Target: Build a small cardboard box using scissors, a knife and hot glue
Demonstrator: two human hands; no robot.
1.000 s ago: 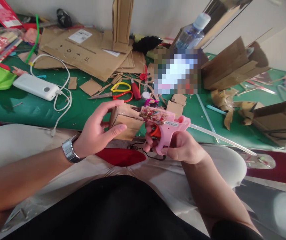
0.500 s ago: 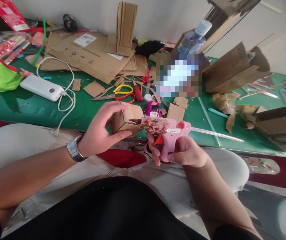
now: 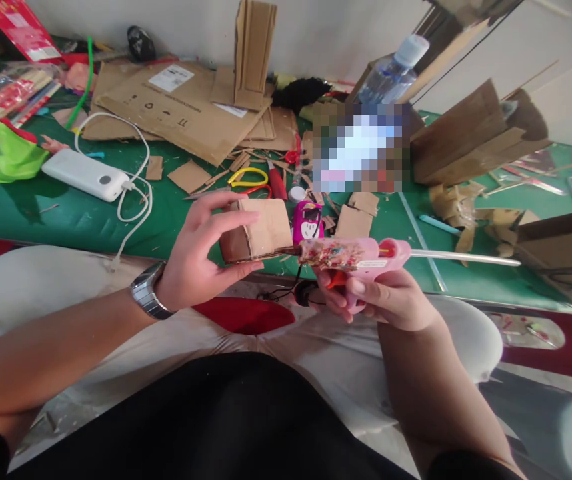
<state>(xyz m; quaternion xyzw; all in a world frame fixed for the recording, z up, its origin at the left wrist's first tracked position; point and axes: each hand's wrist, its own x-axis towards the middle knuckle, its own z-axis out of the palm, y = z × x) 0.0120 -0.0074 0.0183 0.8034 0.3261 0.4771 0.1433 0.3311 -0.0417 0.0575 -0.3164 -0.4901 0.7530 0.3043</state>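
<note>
Between the thumb and fingers of my left hand (image 3: 203,257) is a small cardboard box (image 3: 269,227), held over the table's front edge. My right hand (image 3: 391,297) grips a pink hot glue gun (image 3: 351,257) by its handle, with fingers near the orange trigger. The gun's dark nozzle points left and meets the lower right edge of the box. Crusted residue covers the gun's front, and a long clear glue stick (image 3: 466,257) sticks out of its back. Just behind the box lies a magenta object (image 3: 309,222) with a cartoon face.
On the green table (image 3: 166,227) lie scissors (image 3: 249,178), a red-handled tool (image 3: 277,181), a white power bank (image 3: 82,175) with its cable, and flat cardboard (image 3: 166,110). A water bottle (image 3: 391,70) stands behind a blurred screen. Cardboard structures (image 3: 459,143) occupy the right side.
The glue gun has moved right and levelled out, its nozzle shifting from the box's upper face to its lower right edge. The box has turned in my left hand, showing a broader face.
</note>
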